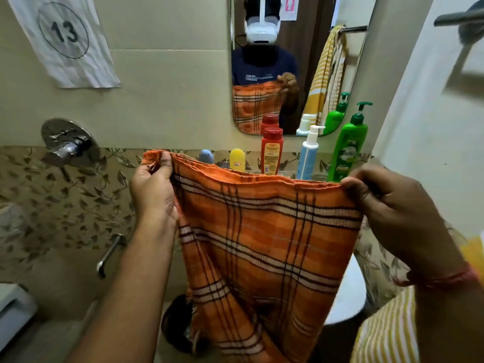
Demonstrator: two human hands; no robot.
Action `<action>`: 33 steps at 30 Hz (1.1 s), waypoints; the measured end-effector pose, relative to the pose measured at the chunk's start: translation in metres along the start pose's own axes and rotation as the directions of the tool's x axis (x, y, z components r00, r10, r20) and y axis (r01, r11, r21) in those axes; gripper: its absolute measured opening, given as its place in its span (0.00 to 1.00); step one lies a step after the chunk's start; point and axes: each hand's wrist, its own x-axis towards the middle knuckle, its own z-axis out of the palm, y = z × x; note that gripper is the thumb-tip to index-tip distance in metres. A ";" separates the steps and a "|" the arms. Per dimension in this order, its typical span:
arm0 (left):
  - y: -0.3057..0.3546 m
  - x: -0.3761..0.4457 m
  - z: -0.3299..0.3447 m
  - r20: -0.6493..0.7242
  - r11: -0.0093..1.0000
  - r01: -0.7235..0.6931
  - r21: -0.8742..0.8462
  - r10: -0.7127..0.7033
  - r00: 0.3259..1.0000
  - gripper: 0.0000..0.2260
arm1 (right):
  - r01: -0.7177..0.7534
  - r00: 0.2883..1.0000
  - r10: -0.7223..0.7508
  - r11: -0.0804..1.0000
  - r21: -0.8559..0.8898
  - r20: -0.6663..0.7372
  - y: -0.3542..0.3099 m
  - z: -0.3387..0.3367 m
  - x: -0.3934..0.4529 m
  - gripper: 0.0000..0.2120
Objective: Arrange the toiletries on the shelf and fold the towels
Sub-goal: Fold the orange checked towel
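An orange checked towel (264,239) hangs in front of me, stretched by its top edge. My left hand (153,189) pinches its top left corner and my right hand (392,208) pinches its top right corner. Behind the towel a row of toiletries stands along the shelf under the mirror: a blue-grey bottle top (206,155), a yellow bottle (237,159), a red bottle (271,151), a white and blue pump bottle (308,155) and a green pump bottle (348,148). The towel hides the shelf itself. A yellow striped towel (385,331) lies over my right forearm.
A mirror (293,74) on the wall reflects me and another striped towel on a rail. A chrome tap valve (66,142) and a spout (110,255) stick out of the left wall. A white basin (345,292) sits below the towel. A paper marked 13 (62,35) hangs top left.
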 end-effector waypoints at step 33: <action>-0.008 -0.027 -0.029 0.243 0.930 -0.178 0.321 0.101 0.965 0.01 | -0.278 0.954 0.296 0.938 0.205 -0.058 0.061 -0.019 -0.023 0.05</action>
